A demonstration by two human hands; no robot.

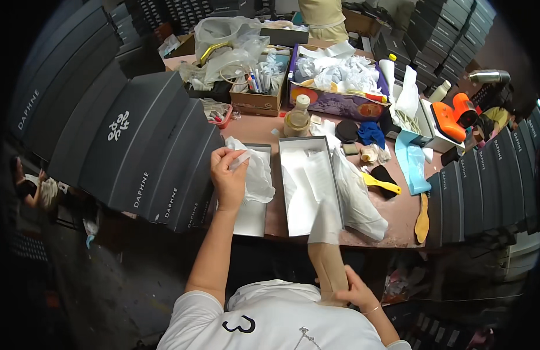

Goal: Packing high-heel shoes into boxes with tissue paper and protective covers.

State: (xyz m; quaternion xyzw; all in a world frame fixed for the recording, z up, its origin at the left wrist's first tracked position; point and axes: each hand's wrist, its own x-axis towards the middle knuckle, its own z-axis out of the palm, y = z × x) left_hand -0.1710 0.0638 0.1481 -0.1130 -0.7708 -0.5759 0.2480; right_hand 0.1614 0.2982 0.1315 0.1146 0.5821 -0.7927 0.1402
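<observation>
My left hand (229, 175) is closed in a pinch on crumpled white tissue paper (258, 181). That paper hangs over a shallow grey-edged box part (251, 220) with a white inside. Close to my body, my right hand (357, 290) grips the lower end of a long beige shoe-like piece (328, 265). Its upper end, blurred by motion, is covered by whitish paper or film (325, 224). This end reaches the near edge of an open shoebox (294, 217), white inside, with white tissue lying in it. To the right of the box lies a long white paper-wrapped bundle (357, 201).
Dark shoeboxes (147, 140) are stacked at left, more (486, 181) at right. Behind stand a purple carton (334, 105) of crumpled paper, a jar (297, 122) and an orange tool (449, 121). A yellow-handled brush (382, 184) and wooden paddle (422, 220) lie right. People stand farther off.
</observation>
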